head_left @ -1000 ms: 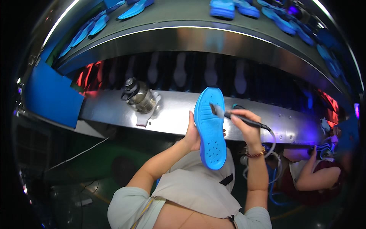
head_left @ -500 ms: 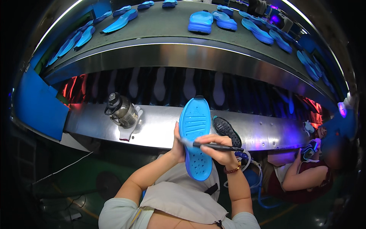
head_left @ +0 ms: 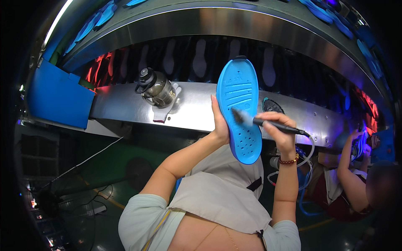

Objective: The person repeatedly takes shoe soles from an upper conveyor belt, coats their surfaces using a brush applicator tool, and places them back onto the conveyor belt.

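A bright blue shoe sole, with raised bars and a lower field of small holes, is held up in front of me. My left hand is closed on its left edge, the fingers mostly hidden behind it. Between the fingers of my right hand is a brush with a black handle and a white tube running from its end. Its bristles, blurred by motion, are over the middle of the sole, at the left side of the hole pattern; they seem to touch it.
On the metal ledge stand a dark clear water jug, with a pale glove beside it, and a black sole partly behind my right hand. Blue soles lie on the raised belt. Another person works at right.
The view has shifted, so the ledge and belt appear higher. The brush has moved over the sole and is turned, its bristles now pointing up and left. Both hands keep their hold.
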